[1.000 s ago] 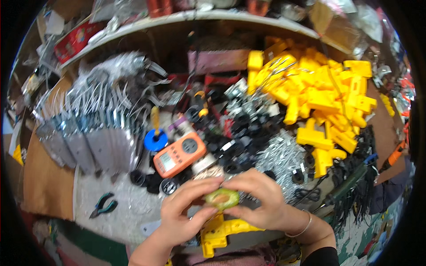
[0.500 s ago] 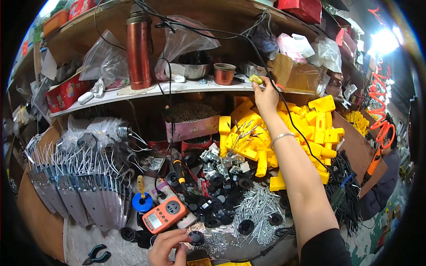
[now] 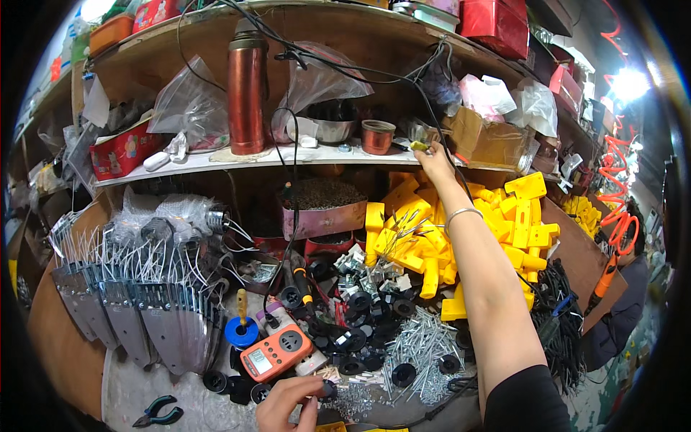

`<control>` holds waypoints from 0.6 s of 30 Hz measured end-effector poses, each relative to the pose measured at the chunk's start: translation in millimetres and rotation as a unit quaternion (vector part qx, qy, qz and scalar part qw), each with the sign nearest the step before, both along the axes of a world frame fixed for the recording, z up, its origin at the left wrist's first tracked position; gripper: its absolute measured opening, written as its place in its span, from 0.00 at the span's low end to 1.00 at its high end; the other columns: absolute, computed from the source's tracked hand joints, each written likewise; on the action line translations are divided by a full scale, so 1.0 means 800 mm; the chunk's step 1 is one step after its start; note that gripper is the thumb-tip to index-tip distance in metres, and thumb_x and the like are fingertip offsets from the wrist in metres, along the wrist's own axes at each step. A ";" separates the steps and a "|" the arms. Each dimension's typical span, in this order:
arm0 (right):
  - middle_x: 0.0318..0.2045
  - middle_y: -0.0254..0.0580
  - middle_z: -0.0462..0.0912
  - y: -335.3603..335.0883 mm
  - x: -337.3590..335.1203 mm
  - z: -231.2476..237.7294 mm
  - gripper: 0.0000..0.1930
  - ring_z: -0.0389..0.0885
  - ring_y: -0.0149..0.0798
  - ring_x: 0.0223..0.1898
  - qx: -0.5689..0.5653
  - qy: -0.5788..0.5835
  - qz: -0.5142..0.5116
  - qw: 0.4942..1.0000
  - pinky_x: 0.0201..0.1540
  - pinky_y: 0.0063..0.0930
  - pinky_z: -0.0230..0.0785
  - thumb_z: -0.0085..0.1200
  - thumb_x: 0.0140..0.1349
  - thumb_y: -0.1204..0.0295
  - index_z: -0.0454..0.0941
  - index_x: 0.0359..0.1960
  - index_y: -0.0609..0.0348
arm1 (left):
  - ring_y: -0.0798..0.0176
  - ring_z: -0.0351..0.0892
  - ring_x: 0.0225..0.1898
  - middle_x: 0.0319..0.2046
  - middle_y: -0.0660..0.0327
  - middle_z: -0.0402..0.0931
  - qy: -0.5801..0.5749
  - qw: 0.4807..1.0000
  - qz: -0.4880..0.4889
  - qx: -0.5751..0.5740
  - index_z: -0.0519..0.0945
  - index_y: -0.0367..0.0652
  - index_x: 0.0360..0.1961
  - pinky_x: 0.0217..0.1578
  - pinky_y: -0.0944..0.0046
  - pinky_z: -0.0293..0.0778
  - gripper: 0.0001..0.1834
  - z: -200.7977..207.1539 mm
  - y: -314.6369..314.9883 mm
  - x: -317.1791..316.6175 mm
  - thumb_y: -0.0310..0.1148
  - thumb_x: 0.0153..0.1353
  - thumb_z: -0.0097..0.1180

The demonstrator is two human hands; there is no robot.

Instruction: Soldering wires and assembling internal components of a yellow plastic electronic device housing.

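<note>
My right hand (image 3: 437, 164) reaches over the yellow plastic parts (image 3: 425, 241) to the edge of the white shelf (image 3: 288, 156). Its fingertips pinch a small yellow-green object (image 3: 418, 145), too small to name, right of a copper-coloured cup (image 3: 378, 137). Low in the view, my left hand (image 3: 286, 405) is curled, with a black round plastic part (image 3: 329, 389) at its fingertips. The fingers partly cover that part. Close by lie an orange plug-in meter (image 3: 273, 354) with a screen and a pile of long screws (image 3: 425, 353).
Metal plates with white wires (image 3: 144, 309) stand at left; pliers (image 3: 158, 412) lie near the front. A screwdriver stands in a blue spool (image 3: 241, 331). Black cables (image 3: 561, 317) are bundled at right. A red thermos (image 3: 247, 93) stands on the shelf; a black cord hangs across.
The whole view has shifted, so the scene sits lower and further right. Relative to the shelf, my right hand has moved slightly left with the yellow-green object. My left hand keeps its curled pose.
</note>
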State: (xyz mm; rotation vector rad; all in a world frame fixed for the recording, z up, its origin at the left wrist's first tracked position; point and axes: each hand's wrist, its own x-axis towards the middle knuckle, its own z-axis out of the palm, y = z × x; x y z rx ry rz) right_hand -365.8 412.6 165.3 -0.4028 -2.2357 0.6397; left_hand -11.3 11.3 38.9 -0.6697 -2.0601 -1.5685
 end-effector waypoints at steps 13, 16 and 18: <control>0.54 0.48 0.77 -0.155 0.321 -0.036 0.19 0.73 0.48 0.58 0.226 0.055 0.307 0.923 0.63 0.35 0.60 0.58 0.58 0.73 0.77 0.53 0.60 | 0.53 0.81 0.36 0.32 0.54 0.79 -0.073 0.898 -0.097 0.423 0.79 0.40 0.32 0.35 0.57 0.78 0.06 0.070 -0.014 0.088 0.28 0.55 0.63; 0.55 0.48 0.77 -0.185 0.380 -0.052 0.19 0.73 0.48 0.58 0.228 0.035 0.328 0.916 0.63 0.38 0.60 0.58 0.55 0.76 0.79 0.50 0.62 | 0.54 0.80 0.35 0.31 0.53 0.78 -0.018 0.910 -0.020 0.414 0.78 0.39 0.32 0.34 0.58 0.77 0.05 0.071 -0.022 0.107 0.28 0.55 0.61; 0.55 0.49 0.76 -0.184 0.411 -0.061 0.18 0.73 0.48 0.58 0.196 0.007 0.332 0.923 0.63 0.38 0.60 0.57 0.54 0.76 0.79 0.49 0.62 | 0.54 0.79 0.34 0.31 0.53 0.78 0.025 0.911 0.007 0.411 0.78 0.39 0.31 0.33 0.58 0.76 0.04 0.069 -0.019 0.110 0.28 0.56 0.60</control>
